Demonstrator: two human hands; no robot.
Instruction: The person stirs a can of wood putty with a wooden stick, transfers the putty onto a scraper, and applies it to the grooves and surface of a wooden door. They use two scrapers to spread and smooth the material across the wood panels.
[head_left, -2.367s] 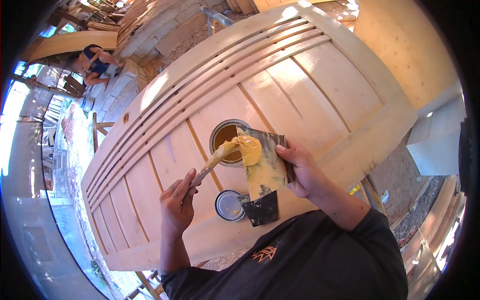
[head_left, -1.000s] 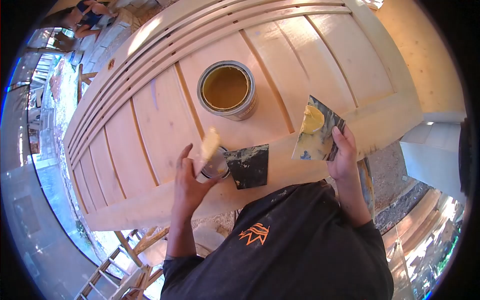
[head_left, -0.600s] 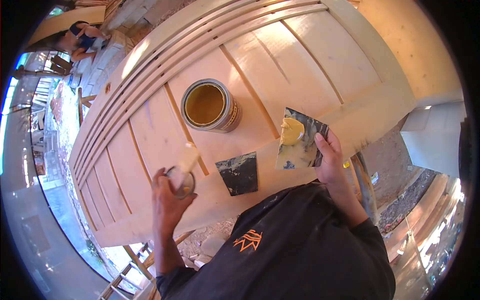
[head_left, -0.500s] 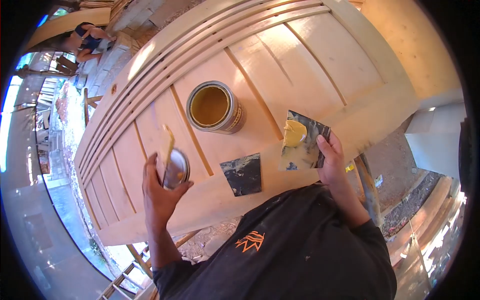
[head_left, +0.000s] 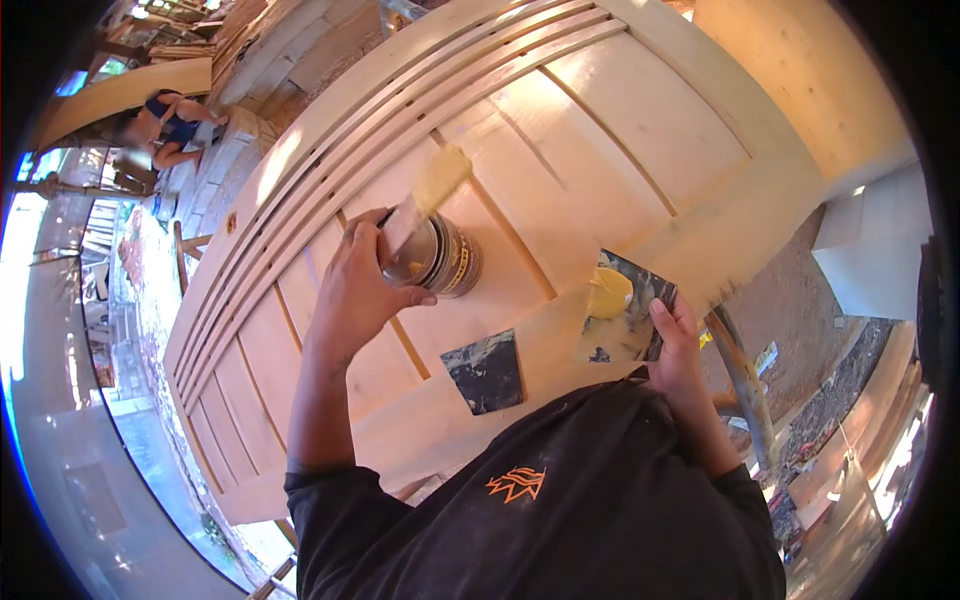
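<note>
My left hand (head_left: 355, 285) is closed on a round metal can lid (head_left: 412, 262) and a flat pale stick (head_left: 404, 226) whose far end is coated in yellow putty (head_left: 442, 178). The lid overlaps the mouth of the metal can (head_left: 461, 258), which stands on a panelled wooden door (head_left: 560, 215). With my right hand (head_left: 677, 335) I grip the edge of a dark, smeared square plate (head_left: 650, 283) carrying a yellow lump of putty (head_left: 608, 293). Between my hands a second dark square plate (head_left: 485, 371) lies flat near the door's close edge.
Wooden supports (head_left: 742, 385) hold the door up at the right. A pale box-like block (head_left: 872, 258) stands beyond them. Another person (head_left: 175, 128) sits far off at the upper left. Long boards (head_left: 865, 430) lie at the lower right.
My left hand has moved up and right with the lid and stick, from beside the can to over its mouth. The right hand still holds the plate, slightly lower in view.
</note>
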